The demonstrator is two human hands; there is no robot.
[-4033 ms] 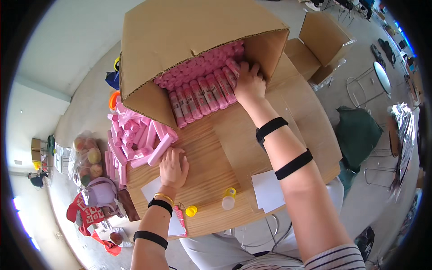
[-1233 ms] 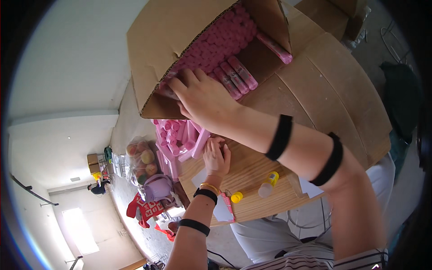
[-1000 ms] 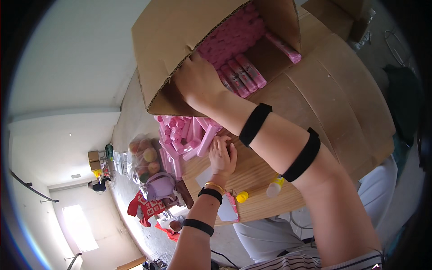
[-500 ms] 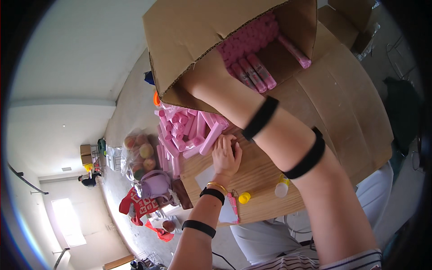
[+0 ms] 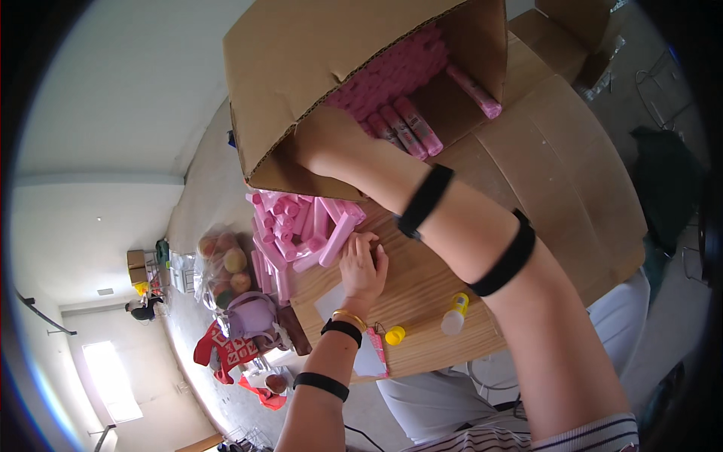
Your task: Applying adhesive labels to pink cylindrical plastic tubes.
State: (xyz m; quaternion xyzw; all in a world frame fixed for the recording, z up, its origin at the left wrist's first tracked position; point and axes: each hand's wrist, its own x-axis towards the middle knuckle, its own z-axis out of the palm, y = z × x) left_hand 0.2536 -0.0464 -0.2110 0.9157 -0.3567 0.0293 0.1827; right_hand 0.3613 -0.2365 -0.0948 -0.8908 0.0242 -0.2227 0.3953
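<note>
My right hand point(image 5: 320, 139) reaches into a large cardboard box point(image 5: 290, 56) lying on its side with the open end toward me. The box wall and shadow hide its fingers. Inside, pink wrapped tubes point(image 5: 392, 71) are stacked with their ends facing out, and several lie flat near the opening. My left hand point(image 5: 363, 267) rests on the wooden table point(image 5: 418, 279), fingers loosely bent and thumb apart, holding nothing I can see. Just beyond its fingertips lies a loose heap of plain pink tubes point(image 5: 301, 222). A white card with a pink edge point(image 5: 373, 354) lies beside my left wrist.
Near the front edge are a yellow cap point(image 5: 395, 335) and a small yellow-and-clear bottle point(image 5: 455, 315). A bag of fruit point(image 5: 226, 264), a lilac bag point(image 5: 252, 315) and a red bag point(image 5: 222, 350) are at the left. Flattened cardboard point(image 5: 557, 151) covers the table's right side.
The whole view has shifted a little, so the box, table and heap appear farther left. My right hand stays inside the box, and my left hand remains beside the heap.
</note>
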